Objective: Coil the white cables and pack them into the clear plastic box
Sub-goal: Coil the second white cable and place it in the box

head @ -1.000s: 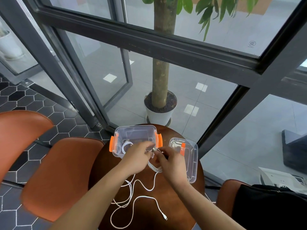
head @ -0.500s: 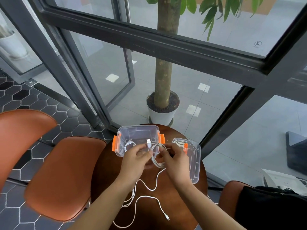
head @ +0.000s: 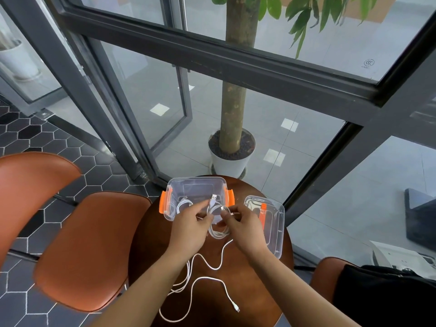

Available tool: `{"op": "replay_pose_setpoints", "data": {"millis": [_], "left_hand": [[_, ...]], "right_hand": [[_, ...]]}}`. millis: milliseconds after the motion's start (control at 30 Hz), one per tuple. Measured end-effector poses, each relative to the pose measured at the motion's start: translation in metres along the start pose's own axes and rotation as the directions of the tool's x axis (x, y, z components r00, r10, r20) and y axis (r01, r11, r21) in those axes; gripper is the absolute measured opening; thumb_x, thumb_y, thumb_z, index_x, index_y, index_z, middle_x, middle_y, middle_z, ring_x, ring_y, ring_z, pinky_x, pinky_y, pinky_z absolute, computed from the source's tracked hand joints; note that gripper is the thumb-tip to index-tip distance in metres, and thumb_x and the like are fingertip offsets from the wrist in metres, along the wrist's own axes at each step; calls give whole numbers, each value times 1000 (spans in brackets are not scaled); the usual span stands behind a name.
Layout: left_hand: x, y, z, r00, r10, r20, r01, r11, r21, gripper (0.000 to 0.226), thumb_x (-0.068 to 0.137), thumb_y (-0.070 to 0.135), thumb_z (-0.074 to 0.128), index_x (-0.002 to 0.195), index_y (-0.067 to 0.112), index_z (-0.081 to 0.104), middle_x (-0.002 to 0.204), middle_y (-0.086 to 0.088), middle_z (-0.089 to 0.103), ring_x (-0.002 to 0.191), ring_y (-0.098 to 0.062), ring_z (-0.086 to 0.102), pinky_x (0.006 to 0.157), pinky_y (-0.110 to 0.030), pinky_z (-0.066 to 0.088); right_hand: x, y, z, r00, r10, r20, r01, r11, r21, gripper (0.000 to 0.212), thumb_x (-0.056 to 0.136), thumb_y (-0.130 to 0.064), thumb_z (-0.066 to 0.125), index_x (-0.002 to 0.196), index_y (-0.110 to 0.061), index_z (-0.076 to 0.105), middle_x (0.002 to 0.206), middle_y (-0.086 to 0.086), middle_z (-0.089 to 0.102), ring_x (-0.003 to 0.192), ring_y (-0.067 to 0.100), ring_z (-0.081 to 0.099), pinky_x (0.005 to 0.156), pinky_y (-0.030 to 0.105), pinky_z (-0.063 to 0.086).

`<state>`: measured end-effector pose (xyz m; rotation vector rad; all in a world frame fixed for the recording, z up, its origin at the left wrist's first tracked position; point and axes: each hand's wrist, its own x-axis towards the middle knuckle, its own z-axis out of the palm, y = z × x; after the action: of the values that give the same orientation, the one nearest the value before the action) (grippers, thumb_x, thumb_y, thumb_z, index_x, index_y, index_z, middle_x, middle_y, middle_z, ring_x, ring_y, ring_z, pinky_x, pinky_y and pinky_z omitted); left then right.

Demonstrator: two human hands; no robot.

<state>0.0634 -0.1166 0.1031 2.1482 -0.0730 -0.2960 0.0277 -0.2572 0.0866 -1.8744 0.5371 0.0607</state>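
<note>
A clear plastic box point(head: 197, 185) with orange side latches stands open at the far edge of a round brown table point(head: 250, 286). One coiled white cable point(head: 182, 205) lies inside it. My left hand point(head: 188, 226) and my right hand point(head: 243, 224) both grip a half-wound white cable coil point(head: 218, 228) just in front of the box. Its USB plug point(head: 213, 199) sticks up over the box. The loose white cable tail point(head: 212, 283) trails across the table towards me.
The clear lid point(head: 271, 228) with an orange strip lies right of the box. Orange-brown chairs point(head: 87, 249) stand to the left. A potted tree point(head: 232, 149) sits behind glass beyond the table. A black bag point(head: 387, 296) rests at the lower right.
Both hands have lifted the coil a little and moved it nearer the box. The USB plug now sticks up above the box. More loops sit in the coil and the tail is shorter.
</note>
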Motion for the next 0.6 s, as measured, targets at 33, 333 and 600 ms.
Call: {"op": "replay_pose_setpoints", "data": {"millis": [33,333,600], "left_hand": [[0,-1,1,999,-33,-4,32,997,-70,42,94,15,66,135,24,62,92,9,72,79,-13,72,73,-37,64],[7,-11,-1,965,-262,29,252,884,-393,25,93,3,66,113,15,72,101,-4,75,91,-18,73,76,-30,63],[26,-22,-9,964,-266,21,253,886,-388,23,93,0,64,104,18,72,94,-1,73,88,-19,72,76,-35,63]], "right_hand": [[1,0,0,1000,8,-1,-8,1000,20,20,96,-36,61,105,-19,65,77,-7,77,72,3,74,71,26,61],[17,2,6,995,91,44,-95,991,96,17,95,-32,65,96,-15,67,73,-1,77,66,14,75,60,35,61],[36,-2,12,988,106,111,-112,993,48,20,95,-27,65,92,-10,73,80,11,75,69,27,74,62,38,64]]}}
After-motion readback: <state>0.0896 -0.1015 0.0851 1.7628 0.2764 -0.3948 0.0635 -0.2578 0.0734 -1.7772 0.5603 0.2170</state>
